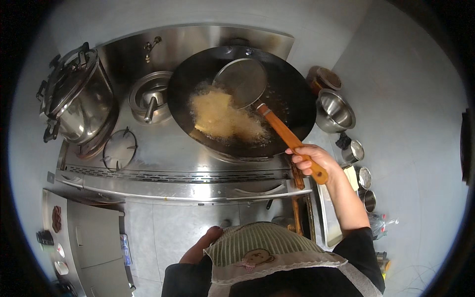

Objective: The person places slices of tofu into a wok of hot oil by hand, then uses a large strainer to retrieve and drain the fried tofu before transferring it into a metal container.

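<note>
My right hand [310, 159] is closed around the wooden handle of a round wire-mesh skimmer [243, 81]. The skimmer's mesh lies over the inside of a large black wok [293, 92] on the stove. Pale yellow food [219, 111] bubbles in hot oil in the wok, just left of and below the mesh. My left hand [213, 233] is down beside my striped apron [259, 241], partly hidden by it; its fingers do not show, so whether it holds anything cannot be told.
Left of the wok stand a metal pot with a ladle [151, 111], a burner ring [120, 150] and a tall lidded stockpot [81, 107]. A steel bowl [336, 111], a jar [328, 78] and small metal containers [353, 151] line the right side. A metal tray [330, 222] lies beside my right forearm.
</note>
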`<state>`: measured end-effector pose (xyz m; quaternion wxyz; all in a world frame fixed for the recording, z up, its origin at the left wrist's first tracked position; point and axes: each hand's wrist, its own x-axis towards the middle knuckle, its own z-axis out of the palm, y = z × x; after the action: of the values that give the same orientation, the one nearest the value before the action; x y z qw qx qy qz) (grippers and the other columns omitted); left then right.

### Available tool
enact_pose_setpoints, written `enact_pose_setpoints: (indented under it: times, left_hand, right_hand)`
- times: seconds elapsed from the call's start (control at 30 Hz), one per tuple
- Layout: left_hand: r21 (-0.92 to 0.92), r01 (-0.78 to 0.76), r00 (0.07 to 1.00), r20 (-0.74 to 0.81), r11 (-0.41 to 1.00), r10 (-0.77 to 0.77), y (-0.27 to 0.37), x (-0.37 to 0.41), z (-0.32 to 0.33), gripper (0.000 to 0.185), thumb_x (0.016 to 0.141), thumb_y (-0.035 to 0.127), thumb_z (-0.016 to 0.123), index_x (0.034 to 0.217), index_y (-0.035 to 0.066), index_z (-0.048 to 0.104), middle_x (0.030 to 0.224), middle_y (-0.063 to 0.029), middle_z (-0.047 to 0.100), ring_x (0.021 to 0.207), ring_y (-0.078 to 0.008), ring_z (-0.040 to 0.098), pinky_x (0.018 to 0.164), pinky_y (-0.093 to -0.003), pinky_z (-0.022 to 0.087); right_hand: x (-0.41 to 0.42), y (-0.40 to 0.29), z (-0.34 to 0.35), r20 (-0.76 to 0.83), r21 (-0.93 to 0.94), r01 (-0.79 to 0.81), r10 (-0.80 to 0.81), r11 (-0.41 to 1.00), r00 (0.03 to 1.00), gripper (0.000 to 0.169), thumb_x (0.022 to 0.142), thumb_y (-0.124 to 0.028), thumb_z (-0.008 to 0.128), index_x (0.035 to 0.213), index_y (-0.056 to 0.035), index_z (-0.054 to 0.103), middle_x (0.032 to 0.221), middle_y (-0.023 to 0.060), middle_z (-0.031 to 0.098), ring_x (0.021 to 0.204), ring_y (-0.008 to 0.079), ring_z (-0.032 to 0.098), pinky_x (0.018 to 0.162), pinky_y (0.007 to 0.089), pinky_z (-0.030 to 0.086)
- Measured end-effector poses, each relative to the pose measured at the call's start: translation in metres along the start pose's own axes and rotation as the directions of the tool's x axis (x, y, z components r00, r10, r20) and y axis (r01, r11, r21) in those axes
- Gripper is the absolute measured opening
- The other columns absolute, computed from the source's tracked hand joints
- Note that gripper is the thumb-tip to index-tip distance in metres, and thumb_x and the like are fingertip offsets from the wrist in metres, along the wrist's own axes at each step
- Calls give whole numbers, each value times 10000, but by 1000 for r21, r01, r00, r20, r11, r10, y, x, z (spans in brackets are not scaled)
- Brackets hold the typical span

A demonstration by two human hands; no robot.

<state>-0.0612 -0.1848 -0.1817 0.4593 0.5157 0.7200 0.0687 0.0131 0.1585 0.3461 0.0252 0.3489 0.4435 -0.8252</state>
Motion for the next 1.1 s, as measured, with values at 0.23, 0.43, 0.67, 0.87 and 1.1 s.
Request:
enact_pose_setpoints:
  times: [0.23,0.43,0.67,0.87,1.1]
  left_hand:
    - [-197,86,995,-35,977,-94,-3,-2,9,414,847,326,392,937,4,637,983,-208,623,909,-358,590,828,-418,456]
    - [84,-94,995,26,992,92,-5,8,-1,319,830,254,430,892,16,633,960,-205,616,896,-360,595,804,-430,482]
    - [144,-92,993,88,985,79,-3,12,-3,318,860,245,417,959,15,615,992,-197,609,876,-354,609,732,-447,520]
    - [-312,46,993,-90,949,-78,-5,3,18,120,782,159,495,801,82,585,716,-144,591,725,-338,607,618,-471,485]
    - [-398,153,986,7,905,-164,-16,6,28,301,792,269,484,936,33,602,884,-170,613,765,-336,622,614,-459,523]
  right_hand:
    - [-23,-3,-21,31,170,-74,70,983,997,273,902,-113,427,1111,60,457,689,-3,407,446,22,355,336,153,266]
    - [-15,2,-33,137,322,-115,73,940,988,273,906,-118,423,1115,54,457,707,-9,433,464,33,384,355,153,270]
    - [-4,-9,-30,48,212,-25,15,977,999,274,902,-113,426,1121,51,447,697,-5,433,468,28,379,366,161,273]
    - [19,-15,-17,-96,-55,106,-111,993,989,218,898,-106,450,1071,26,468,665,2,434,453,43,378,365,179,298]
    - [42,-1,-23,-193,-442,252,-366,861,910,165,883,-95,454,1015,1,433,638,29,442,434,100,394,364,243,334]
